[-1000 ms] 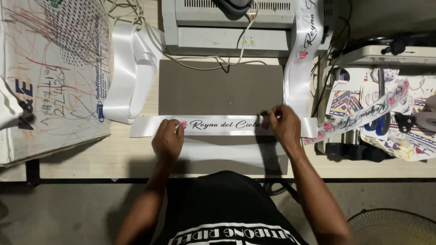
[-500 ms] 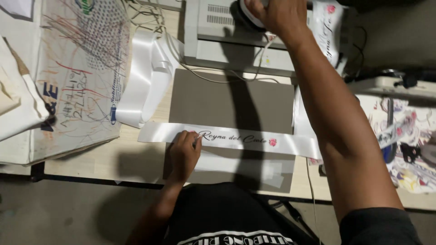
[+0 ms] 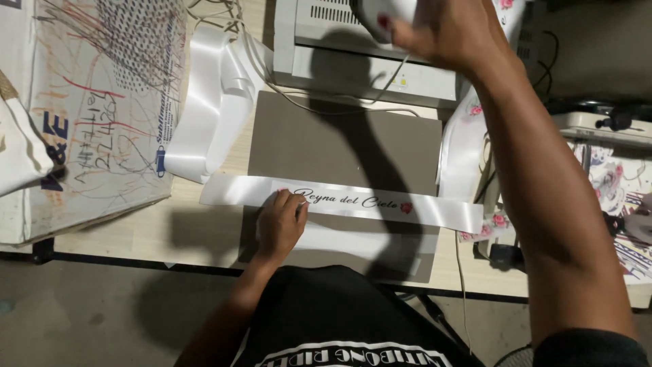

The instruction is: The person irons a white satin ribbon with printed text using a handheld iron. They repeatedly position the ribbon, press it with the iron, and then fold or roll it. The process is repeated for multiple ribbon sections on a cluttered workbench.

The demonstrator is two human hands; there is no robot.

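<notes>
Now the white satin ribbon (image 3: pixel 339 202) is lying across the grey press pad (image 3: pixel 343 146) | left hand (image 3: pixel 280 228) is pressing it flat with fingers together | right hand (image 3: pixel 445 30) is gripping the heat-press handle (image 3: pixel 380 13) | risk: ribbon is possibly sliding askew, held at only one end.

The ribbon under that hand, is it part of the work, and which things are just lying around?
In use:
white ribbon
left hand pressing it
grey mat
right hand on a white handle

Lying about:
ribbon loops
scribbled paper
flowered ribbon
</notes>
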